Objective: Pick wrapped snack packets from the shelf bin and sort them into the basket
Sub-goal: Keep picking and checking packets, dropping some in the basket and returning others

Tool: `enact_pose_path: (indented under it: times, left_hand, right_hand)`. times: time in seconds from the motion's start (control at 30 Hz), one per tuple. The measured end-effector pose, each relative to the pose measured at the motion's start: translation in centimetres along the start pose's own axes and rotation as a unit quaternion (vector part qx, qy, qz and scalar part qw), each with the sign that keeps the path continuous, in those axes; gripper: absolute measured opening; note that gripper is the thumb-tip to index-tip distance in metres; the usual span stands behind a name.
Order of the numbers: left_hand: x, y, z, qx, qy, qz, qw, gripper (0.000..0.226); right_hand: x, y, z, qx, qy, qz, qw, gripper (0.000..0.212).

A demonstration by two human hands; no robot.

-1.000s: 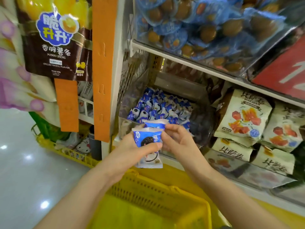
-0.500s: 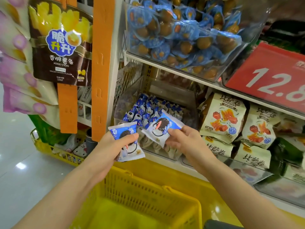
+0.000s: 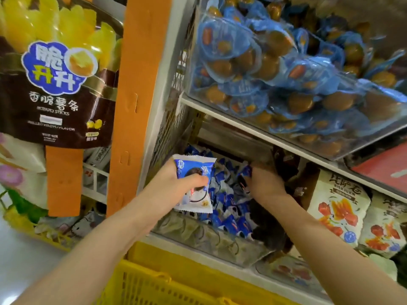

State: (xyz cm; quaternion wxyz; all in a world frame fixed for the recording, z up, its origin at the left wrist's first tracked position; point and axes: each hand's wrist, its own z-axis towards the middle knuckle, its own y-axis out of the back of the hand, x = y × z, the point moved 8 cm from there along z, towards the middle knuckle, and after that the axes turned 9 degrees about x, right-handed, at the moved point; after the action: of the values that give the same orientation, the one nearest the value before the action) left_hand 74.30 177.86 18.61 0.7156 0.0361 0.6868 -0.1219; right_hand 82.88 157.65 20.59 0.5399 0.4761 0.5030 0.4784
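Observation:
The clear shelf bin (image 3: pixel 209 237) on the lower shelf holds several blue-and-white wrapped snack packets (image 3: pixel 229 219). Over the bin's left end, my left hand (image 3: pixel 167 190) grips one blue-and-white packet (image 3: pixel 195 170) upright, thumb across its front. My right hand (image 3: pixel 266 183) is down inside the bin at its right side, its fingers curled on a packet (image 3: pixel 246 173) among the pile; the fingertips are partly hidden. The yellow plastic basket (image 3: pixel 154 285) sits below my arms, under the shelf edge.
A tilted clear bin of blue-wrapped brown snacks (image 3: pixel 286 73) overhangs the lower bin. White snack bags (image 3: pixel 337 208) fill the shelf to the right. An orange strip (image 3: pixel 141 84) and a hanging potato-stick bag (image 3: pixel 57 80) are at left.
My view has moved closer to the shelf. My right hand has gone from in front of the bin down into it. My left hand has lifted its packet up to the bin.

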Motion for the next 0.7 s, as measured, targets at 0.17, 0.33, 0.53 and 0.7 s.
enact_pose_path:
  times: [0.17, 0.33, 0.53, 0.7]
  left_hand:
    - [0.4, 0.1, 0.2, 0.01, 0.001, -0.014, 1.0, 0.028]
    - [0.8, 0.6, -1.6, 0.01, -0.006, -0.007, 1.0, 0.025]
    - [1.8, 1.1, -3.9, 0.01, 0.012, -0.013, 1.0, 0.026]
    - [2.0, 1.2, -4.9, 0.008, 0.0, -0.017, 1.0, 0.027]
  right_hand:
    - [0.7, -0.9, 1.5, -0.006, 0.005, 0.014, 1.0, 0.026]
    - [0.8, -2.8, 2.0, 0.044, -0.003, 0.043, 0.998, 0.022]
    - [-0.2, -3.8, 1.9, 0.083, -0.037, 0.138, 0.986, 0.024]
    - [0.6, -5.0, 2.5, 0.087, -0.043, 0.247, 0.964, 0.026]
